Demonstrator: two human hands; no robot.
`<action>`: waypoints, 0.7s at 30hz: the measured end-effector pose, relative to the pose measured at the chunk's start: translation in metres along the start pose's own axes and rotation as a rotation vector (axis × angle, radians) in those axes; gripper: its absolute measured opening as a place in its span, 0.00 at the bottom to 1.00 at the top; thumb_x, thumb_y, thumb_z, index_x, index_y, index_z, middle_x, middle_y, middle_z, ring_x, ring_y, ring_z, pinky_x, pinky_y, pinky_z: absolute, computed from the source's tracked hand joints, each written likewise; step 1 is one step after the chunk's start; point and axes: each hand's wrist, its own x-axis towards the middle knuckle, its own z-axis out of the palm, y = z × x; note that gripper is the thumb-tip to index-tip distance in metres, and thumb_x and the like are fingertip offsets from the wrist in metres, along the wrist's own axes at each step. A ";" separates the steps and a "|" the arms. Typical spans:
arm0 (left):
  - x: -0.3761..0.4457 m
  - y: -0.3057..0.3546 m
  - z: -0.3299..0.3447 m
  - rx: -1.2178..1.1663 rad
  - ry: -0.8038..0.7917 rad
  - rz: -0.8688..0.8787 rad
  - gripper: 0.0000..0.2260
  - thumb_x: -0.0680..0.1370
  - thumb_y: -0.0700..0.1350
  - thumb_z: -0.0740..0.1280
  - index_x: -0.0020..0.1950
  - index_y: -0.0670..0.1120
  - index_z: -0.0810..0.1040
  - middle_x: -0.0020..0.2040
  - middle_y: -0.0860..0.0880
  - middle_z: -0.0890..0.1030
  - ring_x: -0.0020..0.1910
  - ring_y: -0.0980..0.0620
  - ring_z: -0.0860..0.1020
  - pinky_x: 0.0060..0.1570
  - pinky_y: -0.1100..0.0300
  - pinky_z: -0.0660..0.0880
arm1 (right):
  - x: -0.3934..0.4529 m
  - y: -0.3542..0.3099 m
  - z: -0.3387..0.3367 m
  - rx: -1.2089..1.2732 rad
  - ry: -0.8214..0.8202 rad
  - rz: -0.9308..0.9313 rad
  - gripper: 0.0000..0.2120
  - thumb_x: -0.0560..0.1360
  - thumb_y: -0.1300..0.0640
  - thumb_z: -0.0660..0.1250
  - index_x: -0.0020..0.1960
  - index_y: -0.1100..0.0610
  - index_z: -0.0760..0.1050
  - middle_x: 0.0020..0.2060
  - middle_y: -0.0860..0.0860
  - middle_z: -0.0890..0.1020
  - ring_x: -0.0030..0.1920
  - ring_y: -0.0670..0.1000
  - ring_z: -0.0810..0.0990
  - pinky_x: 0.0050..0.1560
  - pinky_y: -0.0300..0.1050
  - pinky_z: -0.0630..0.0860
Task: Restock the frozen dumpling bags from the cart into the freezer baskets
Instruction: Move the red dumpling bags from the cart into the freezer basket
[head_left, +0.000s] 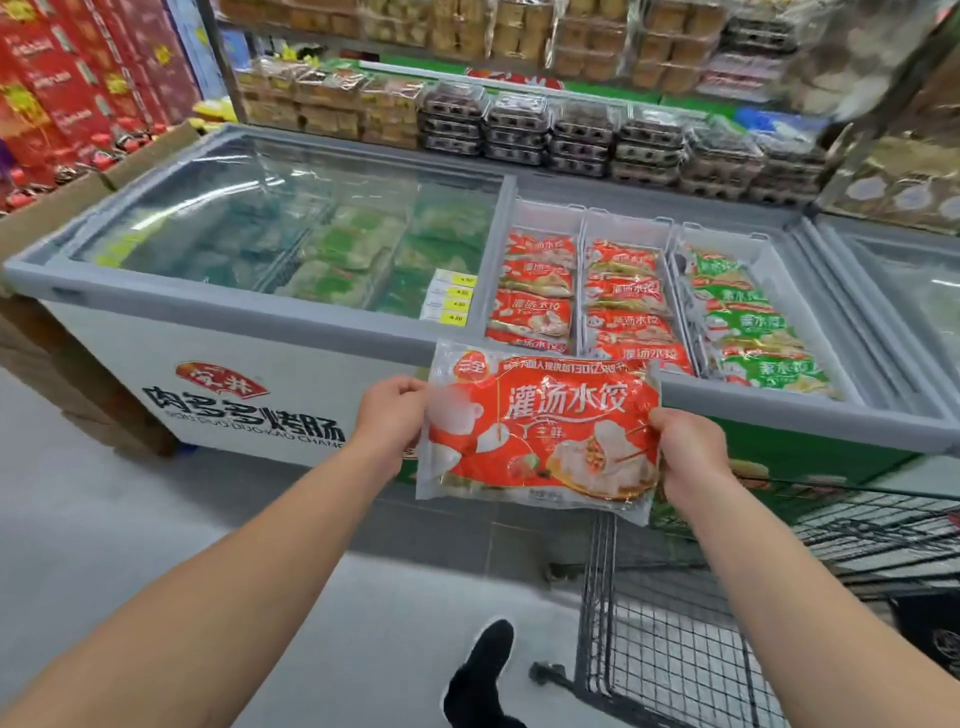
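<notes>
We see a dumpling bag (540, 431) of glossy plastic film, red print with clear crinkled edges, and its skin throws back the light. The bags in the freezer baskets (540, 291) have the same shiny wrap. The sliding lid (270, 228) on the left of the freezer (234, 410) looks like glass, smooth and reflective, framed in matt grey plastic; the freezer's front panel is smooth and white. The cart (675, 623) at the near right is dark wire mesh, seemingly metal. Clear, shiny plastic clamshell boxes (582, 135) sit on the far shelf. The floor (130, 519) is smooth, pale and dull.
</notes>
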 end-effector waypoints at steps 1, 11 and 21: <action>0.013 0.001 0.006 0.012 0.000 -0.012 0.08 0.77 0.38 0.66 0.38 0.45 0.79 0.38 0.44 0.80 0.38 0.45 0.76 0.38 0.52 0.73 | 0.016 -0.001 0.006 0.000 0.004 0.013 0.04 0.78 0.60 0.67 0.47 0.56 0.80 0.47 0.54 0.86 0.48 0.56 0.85 0.56 0.57 0.81; 0.148 0.062 0.101 0.058 0.041 -0.003 0.08 0.77 0.41 0.68 0.38 0.45 0.79 0.39 0.46 0.82 0.43 0.45 0.79 0.43 0.47 0.78 | 0.160 -0.051 0.048 0.017 -0.023 0.021 0.07 0.79 0.62 0.64 0.42 0.58 0.78 0.43 0.56 0.86 0.50 0.58 0.84 0.60 0.60 0.78; 0.247 0.108 0.178 0.087 0.042 -0.046 0.09 0.77 0.40 0.68 0.37 0.47 0.79 0.38 0.48 0.80 0.39 0.48 0.77 0.36 0.54 0.77 | 0.271 -0.094 0.086 -0.060 -0.028 -0.017 0.11 0.78 0.58 0.64 0.39 0.58 0.80 0.40 0.54 0.86 0.44 0.57 0.84 0.44 0.52 0.78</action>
